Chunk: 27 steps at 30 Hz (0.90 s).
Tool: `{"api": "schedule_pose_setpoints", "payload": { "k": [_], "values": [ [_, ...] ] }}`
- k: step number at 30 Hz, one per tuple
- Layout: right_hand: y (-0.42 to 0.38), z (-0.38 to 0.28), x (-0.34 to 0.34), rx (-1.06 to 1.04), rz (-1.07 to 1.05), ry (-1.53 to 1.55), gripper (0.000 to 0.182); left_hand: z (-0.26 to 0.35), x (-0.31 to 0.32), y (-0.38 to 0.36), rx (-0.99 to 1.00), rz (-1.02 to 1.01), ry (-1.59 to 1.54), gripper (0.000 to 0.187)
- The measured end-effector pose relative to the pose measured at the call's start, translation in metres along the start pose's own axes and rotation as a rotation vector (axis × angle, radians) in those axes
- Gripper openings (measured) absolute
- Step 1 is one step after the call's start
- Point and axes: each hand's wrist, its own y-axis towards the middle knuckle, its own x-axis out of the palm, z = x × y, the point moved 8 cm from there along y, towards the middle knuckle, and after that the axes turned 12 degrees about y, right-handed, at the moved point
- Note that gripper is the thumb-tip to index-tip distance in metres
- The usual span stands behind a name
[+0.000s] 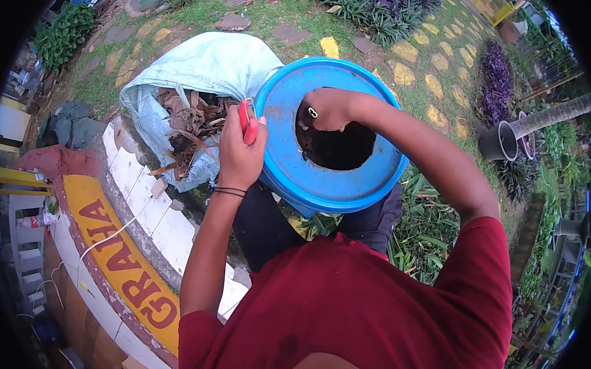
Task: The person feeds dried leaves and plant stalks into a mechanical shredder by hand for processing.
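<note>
A blue round barrel (279, 111) with a large hole in its lid stands before me. My left hand (241, 149) is wrapped round a red-handled tool (249, 122), between the barrel and a pale woven sack (215, 59). Dry brown leaves (189, 117) show in the sack's open mouth. My right hand (328, 110), with a ring on one finger, is at the upper left edge of the hole. Its fingers are curled down, and their tips and anything in them are hidden. Inside the hole it is dark.
A curved yellow and white kerb (117, 256) with red letters runs along the lower left. Grass with yellow stepping stones (404, 74) lies beyond the barrel. A potted trunk (502, 142) leans at the right. Purple plants (496, 81) grow behind it.
</note>
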Motion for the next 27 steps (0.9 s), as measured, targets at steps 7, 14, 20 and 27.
{"api": "schedule_pose_setpoints", "payload": {
  "k": [7, 14, 20, 27],
  "values": [
    [0.017, 0.018, 0.038, -0.184, 0.044, -0.484, 0.025, -0.001, 0.0, 0.0, 0.023, 0.012, 0.011, 0.022],
    [-0.005, -0.005, -0.009, 0.054, 0.054, -0.212, 0.03, -0.006, 0.003, 0.0, -0.02, -0.014, -0.04, 0.023],
    [0.012, 0.027, 0.02, 0.082, 0.044, -0.159, 0.035, 0.001, -0.001, -0.001, 0.025, 0.025, -0.014, 0.023],
    [0.002, 0.015, 0.02, 0.114, -0.056, 0.003, 0.03, -0.004, 0.004, -0.001, -0.017, -0.013, -0.06, 0.023]
  ]
}}
